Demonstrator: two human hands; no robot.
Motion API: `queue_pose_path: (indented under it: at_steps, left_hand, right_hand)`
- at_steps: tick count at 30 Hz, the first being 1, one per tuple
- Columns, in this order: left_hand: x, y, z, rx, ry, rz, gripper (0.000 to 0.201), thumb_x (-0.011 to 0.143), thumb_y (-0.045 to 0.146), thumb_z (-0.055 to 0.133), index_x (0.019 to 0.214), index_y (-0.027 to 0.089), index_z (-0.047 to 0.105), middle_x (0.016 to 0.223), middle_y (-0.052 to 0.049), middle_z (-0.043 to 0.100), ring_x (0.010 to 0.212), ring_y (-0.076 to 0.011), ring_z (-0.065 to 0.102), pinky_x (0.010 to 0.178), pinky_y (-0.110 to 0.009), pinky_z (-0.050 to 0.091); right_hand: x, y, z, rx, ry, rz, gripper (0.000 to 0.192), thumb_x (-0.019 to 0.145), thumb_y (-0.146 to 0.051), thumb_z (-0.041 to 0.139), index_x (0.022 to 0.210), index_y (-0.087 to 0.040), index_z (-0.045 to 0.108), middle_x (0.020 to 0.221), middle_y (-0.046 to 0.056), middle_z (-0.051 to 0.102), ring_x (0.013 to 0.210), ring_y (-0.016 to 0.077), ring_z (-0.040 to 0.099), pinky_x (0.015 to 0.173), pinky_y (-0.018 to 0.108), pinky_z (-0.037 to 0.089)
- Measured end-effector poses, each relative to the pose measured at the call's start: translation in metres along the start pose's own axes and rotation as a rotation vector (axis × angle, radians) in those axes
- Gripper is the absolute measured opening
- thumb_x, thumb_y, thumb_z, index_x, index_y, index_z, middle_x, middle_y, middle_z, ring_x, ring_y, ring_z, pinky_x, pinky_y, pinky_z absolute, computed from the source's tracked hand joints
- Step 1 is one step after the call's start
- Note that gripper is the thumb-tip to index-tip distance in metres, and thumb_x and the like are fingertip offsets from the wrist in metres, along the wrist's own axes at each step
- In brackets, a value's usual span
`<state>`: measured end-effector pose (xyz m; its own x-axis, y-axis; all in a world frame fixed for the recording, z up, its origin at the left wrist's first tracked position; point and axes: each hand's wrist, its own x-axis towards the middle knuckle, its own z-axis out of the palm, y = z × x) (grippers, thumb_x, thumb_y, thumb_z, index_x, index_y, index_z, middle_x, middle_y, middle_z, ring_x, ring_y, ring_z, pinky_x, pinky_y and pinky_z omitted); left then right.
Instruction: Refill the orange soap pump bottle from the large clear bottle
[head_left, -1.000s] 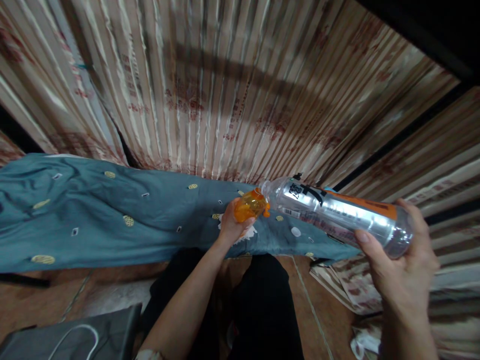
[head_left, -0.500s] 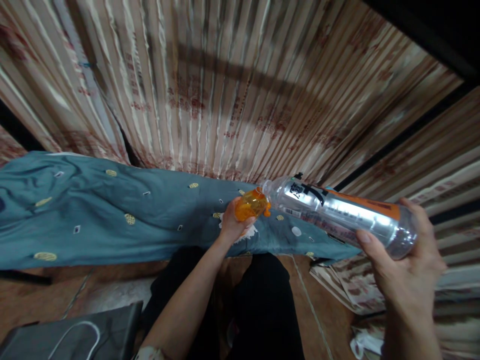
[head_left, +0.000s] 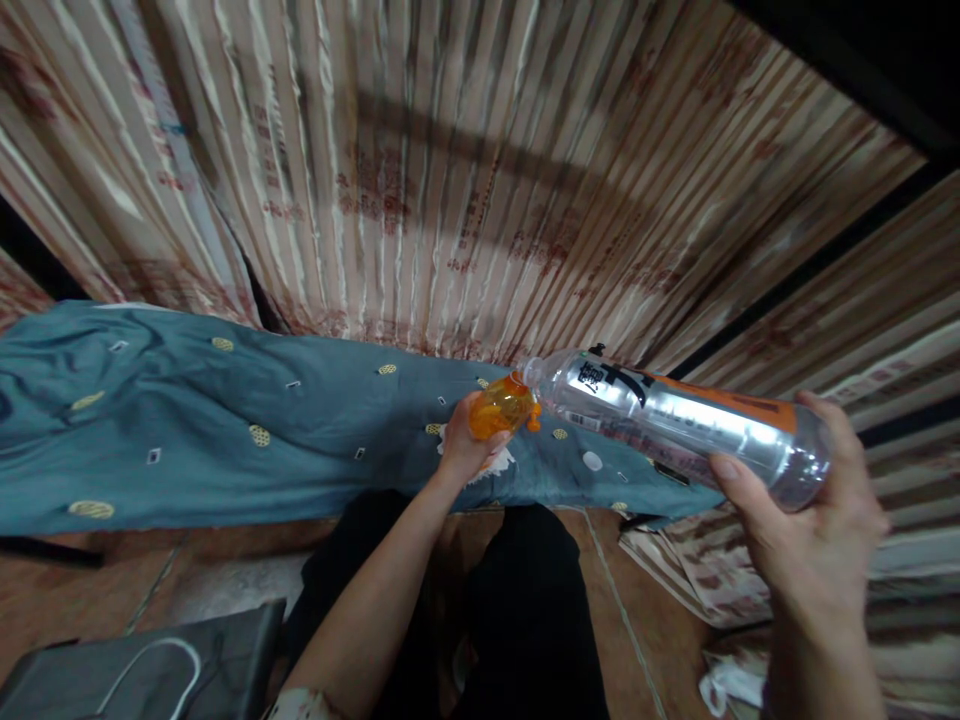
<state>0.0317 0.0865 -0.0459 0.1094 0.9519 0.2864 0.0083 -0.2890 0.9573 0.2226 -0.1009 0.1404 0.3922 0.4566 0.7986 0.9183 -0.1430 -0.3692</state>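
A small clear orange bottle (head_left: 501,408) sits tilted in my left hand (head_left: 466,440), whose fingers wrap round its lower part. At its neck hangs a small orange piece. My right hand (head_left: 817,520) grips the base of a large clear plastic bottle (head_left: 667,425) with an orange and silver label. That bottle is tipped, its mouth lower left against the mouth of the orange bottle. Whether liquid runs between the two I cannot make out. Beneath my left hand a white patch with a ragged edge (head_left: 495,468) shows on the cloth.
A teal cloth with yellow patterns (head_left: 300,420) covers the narrow surface before me. Behind it hangs a striped curtain (head_left: 450,180). On the cloth lie a white round piece (head_left: 592,461) and a dark flat object (head_left: 671,474). A grey stool-like object (head_left: 150,670) with a white cable stands lower left.
Both hands stay almost in place. The large bottle's base end has shifted very slightly up and to the left; its mouth stays at the orange bottle.
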Motion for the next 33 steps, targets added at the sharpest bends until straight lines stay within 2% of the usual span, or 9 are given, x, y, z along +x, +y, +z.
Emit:
queue_pose_path:
  at_steps: [6,11,15,22,28,33]
  left_hand:
    - [0.0002,0.0004,-0.0015,0.015,-0.004,0.002,0.064,0.064,0.023,0.085,0.123,0.023,0.06,0.12,-0.008,0.069,0.114,-0.0283,0.067,0.104,-0.049,0.052]
    - [0.001,0.0002,-0.0023,0.035,-0.006,-0.003,0.064,0.064,0.027,0.086,0.122,0.022,0.06,0.121,-0.009,0.069,0.112,-0.0286,0.067,0.102,-0.049,0.053]
    - [0.0012,0.0016,-0.002,0.061,0.003,-0.019,0.062,0.063,0.026,0.086,0.119,0.022,0.061,0.118,-0.008,0.07,0.112,-0.0291,0.067,0.102,-0.049,0.053]
    - [0.0012,0.0021,-0.0012,0.099,0.015,-0.026,0.06,0.062,0.026,0.087,0.117,0.022,0.062,0.115,-0.007,0.07,0.11,-0.028,0.067,0.1,-0.048,0.053]
    - [0.0007,0.0,-0.0007,0.097,0.015,-0.018,0.059,0.062,0.025,0.086,0.116,0.023,0.062,0.115,-0.005,0.069,0.108,-0.0257,0.067,0.099,-0.045,0.054]
    - [0.0001,-0.0003,-0.0005,0.085,0.023,-0.018,0.059,0.063,0.024,0.085,0.117,0.023,0.061,0.116,-0.006,0.069,0.109,-0.0273,0.068,0.1,-0.047,0.054]
  right_hand:
    - [-0.0017,0.0053,0.0004,0.033,-0.028,0.034,0.101,0.062,-0.081,0.07,0.144,-0.023,0.057,0.129,0.015,0.068,0.113,0.0371,0.068,0.098,0.058,0.051]
    - [-0.0027,0.0044,0.0027,0.052,-0.011,0.017,0.099,0.063,-0.077,0.072,0.143,-0.021,0.059,0.123,0.016,0.07,0.103,0.0366,0.068,0.094,0.058,0.052]
    - [-0.0034,0.0057,0.0032,0.067,-0.014,0.004,0.096,0.065,-0.074,0.074,0.145,-0.025,0.056,0.128,0.014,0.068,0.108,0.0356,0.067,0.096,0.056,0.051]
    - [-0.0023,0.0075,0.0019,0.052,-0.022,0.014,0.1,0.063,-0.078,0.072,0.145,-0.023,0.057,0.13,0.016,0.067,0.111,0.0374,0.067,0.096,0.058,0.051]
    - [-0.0022,0.0091,0.002,0.037,-0.003,-0.028,0.097,0.066,-0.077,0.071,0.145,-0.022,0.057,0.126,0.016,0.069,0.104,0.037,0.069,0.092,0.057,0.053]
    - [-0.0019,0.0088,0.0027,0.027,0.0,-0.017,0.1,0.064,-0.079,0.07,0.144,-0.02,0.058,0.123,0.018,0.07,0.101,0.0382,0.07,0.089,0.057,0.054]
